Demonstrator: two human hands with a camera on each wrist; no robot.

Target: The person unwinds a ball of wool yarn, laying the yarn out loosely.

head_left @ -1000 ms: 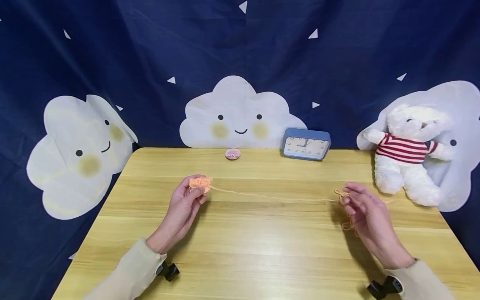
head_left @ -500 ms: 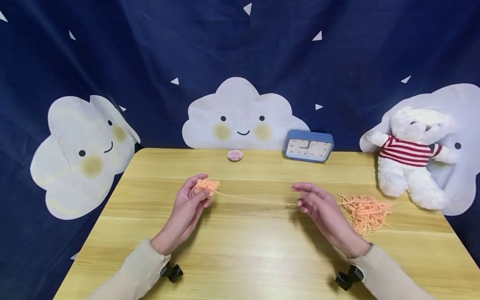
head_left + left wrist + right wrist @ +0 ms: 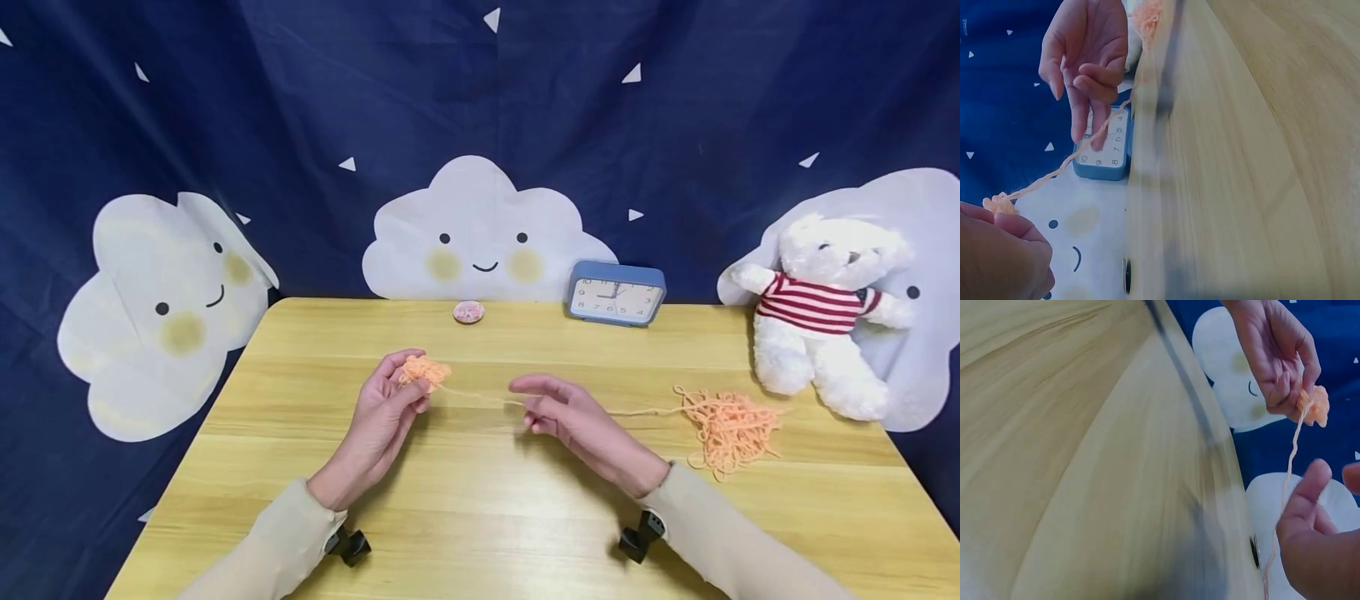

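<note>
Head view: left hand [image 3: 390, 408] up off the table [image 3: 480, 517] left of centre, fingertips pinched on a small orange yarn ball [image 3: 424, 371]. Single strand [image 3: 480, 396] running right from the ball to the right hand [image 3: 558, 412], fingers curled loosely round it, then trailing on along the wood to a loose yarn pile [image 3: 731, 429] near the right edge. Plenty of bare wood in front of both hands, right down to the near edge; also a wide gap between hands and back edge. Back edge lined with a small round badge [image 3: 468, 312] and a blue clock [image 3: 616, 293], with a teddy [image 3: 825, 312] at the far right corner, just behind the pile. Left side of the tabletop bare out to its edge. Left wrist view: right hand [image 3: 1088, 59] hanging off past the table edge line, strand [image 3: 1066, 164] draped over a bent finger, clock [image 3: 1105, 150] behind, ball [image 3: 999, 203] pinched at the left fingertips [image 3: 1013, 222]. Right wrist view: left hand [image 3: 1279, 356] clamped on the ball [image 3: 1315, 406], strand [image 3: 1288, 475] dropping to the right thumb [image 3: 1304, 494]; whether that thumb actually presses it, can't tell here.
</note>
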